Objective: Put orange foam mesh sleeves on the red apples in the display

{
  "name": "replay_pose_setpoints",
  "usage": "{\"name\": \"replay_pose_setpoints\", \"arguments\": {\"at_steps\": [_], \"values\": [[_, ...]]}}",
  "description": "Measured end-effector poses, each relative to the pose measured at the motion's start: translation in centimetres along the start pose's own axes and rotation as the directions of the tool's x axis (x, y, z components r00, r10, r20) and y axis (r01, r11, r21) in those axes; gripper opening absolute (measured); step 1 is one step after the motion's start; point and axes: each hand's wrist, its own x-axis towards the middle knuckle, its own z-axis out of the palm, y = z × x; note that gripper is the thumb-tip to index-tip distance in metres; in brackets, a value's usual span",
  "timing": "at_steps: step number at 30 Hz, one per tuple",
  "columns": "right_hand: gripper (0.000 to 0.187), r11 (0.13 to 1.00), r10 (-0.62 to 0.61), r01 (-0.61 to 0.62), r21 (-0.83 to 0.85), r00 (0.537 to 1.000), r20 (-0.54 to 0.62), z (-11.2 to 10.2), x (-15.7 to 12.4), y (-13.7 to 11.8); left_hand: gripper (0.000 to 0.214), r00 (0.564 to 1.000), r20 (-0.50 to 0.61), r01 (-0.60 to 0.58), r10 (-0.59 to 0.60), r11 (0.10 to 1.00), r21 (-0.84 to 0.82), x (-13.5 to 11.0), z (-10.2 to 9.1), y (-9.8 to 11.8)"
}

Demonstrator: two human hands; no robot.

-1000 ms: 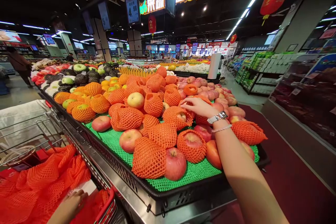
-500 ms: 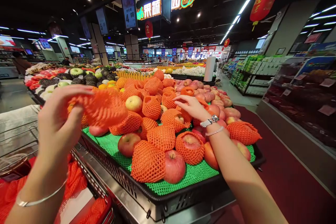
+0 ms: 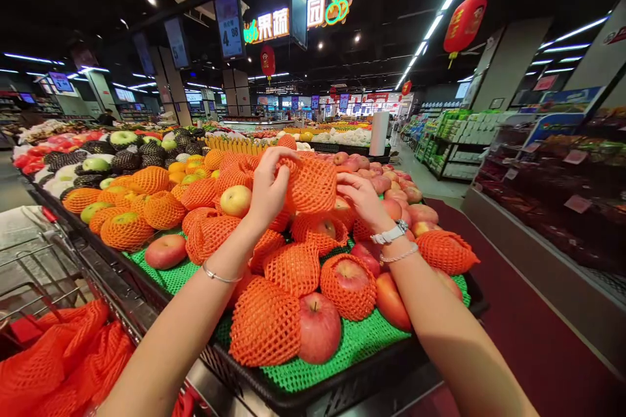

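Observation:
My left hand (image 3: 268, 186) grips an orange foam net sleeve (image 3: 312, 186) above the middle of the fruit display. My right hand (image 3: 359, 199) is just right of it, fingertips at the net's edge, though any grip there is unclear. Below my hands, red apples (image 3: 319, 328) sit on a green mesh mat (image 3: 357, 345), many in orange nets like the netted apple (image 3: 348, 287). A yellow apple (image 3: 235, 201) lies just left of my left hand. My wrists hide some of the fruit.
A wire shopping cart (image 3: 42, 267) stands at the lower left beside the display's black rim (image 3: 317, 391), holding a heap of orange nets (image 3: 63, 358). Netted melons and other produce (image 3: 122, 169) lie further back. A red-floored aisle (image 3: 518, 319) runs along the right, past shelves of goods (image 3: 552, 189).
My left hand has come up from the cart and moved right with the net, now next to my right hand. My right hand has barely moved. The view has turned slightly.

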Motion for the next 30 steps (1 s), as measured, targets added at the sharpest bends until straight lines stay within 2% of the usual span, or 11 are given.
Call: {"name": "replay_pose_setpoints", "arguments": {"at_steps": [2, 4, 8, 11, 14, 17, 20, 22, 26, 28, 30], "values": [[0.017, 0.997, -0.081, 0.081, -0.004, 0.997, -0.015, 0.7, -0.4, -0.3, 0.023, 0.997, 0.063, 0.036, -0.035, 0.999, -0.015, 0.0, -0.6, 0.1], [0.014, 0.991, -0.133, 0.136, 0.02, 0.987, -0.092, 0.9, -0.7, -0.6, 0.024, 0.985, 0.167, 0.055, -0.055, 0.998, 0.002, 0.3, -0.9, 0.3], [0.007, 0.986, -0.103, 0.126, 0.108, 0.975, -0.198, 0.5, -0.9, -0.9, 0.023, 0.963, 0.255, 0.074, -0.085, 0.996, 0.051, 0.4, -1.0, 0.5], [0.008, 0.977, -0.185, 0.203, 0.062, 0.958, -0.22, 0.0, -1.0, -1.2, 0.022, 0.939, 0.323, 0.11, -0.115, 0.993, 0.036, 0.2, -0.9, 0.5], [0.016, 0.939, -0.332, 0.31, -0.151, 0.931, -0.155, 0.2, -1.5, -1.8, 0.013, 0.897, 0.387, 0.242, -0.214, 0.97, -0.025, 0.1, -0.4, 0.3], [0.022, 0.882, -0.393, 0.341, -0.326, 0.913, -0.108, 0.5, -1.9, -2.3, 0.011, 0.863, 0.388, 0.387, -0.325, 0.917, -0.093, 0.0, 0.3, 0.0], [0.021, 0.863, -0.386, 0.318, -0.393, 0.916, -0.107, 0.4, -2.0, -2.1, 0.018, 0.828, 0.382, 0.511, -0.411, 0.832, -0.213, -0.1, 0.9, 0.0], [0.017, 0.849, -0.399, 0.324, -0.418, 0.911, -0.105, 0.2, -1.9, -1.5, 0.019, 0.788, 0.406, 0.593, -0.463, 0.749, -0.296, -0.2, 1.1, 0.2], [0.011, 0.809, -0.402, 0.385, -0.443, 0.914, 0.06, 0.0, -1.7, -0.2, 0.013, 0.717, 0.459, 0.693, -0.525, 0.608, -0.386, -0.3, 1.2, 0.4], [0.01, 0.772, -0.423, 0.429, -0.47, 0.897, 0.124, 0.3, -1.9, 0.1, 0.011, 0.727, 0.439, 0.685, -0.528, 0.606, -0.405, -0.4, 1.3, 0.1], [0.01, 0.705, -0.478, 0.483, -0.519, 0.864, 0.155, 0.6, -2.1, 0.2, 0.014, 0.771, 0.397, 0.634, -0.498, 0.662, -0.4, -0.5, 1.7, -0.5]]}}
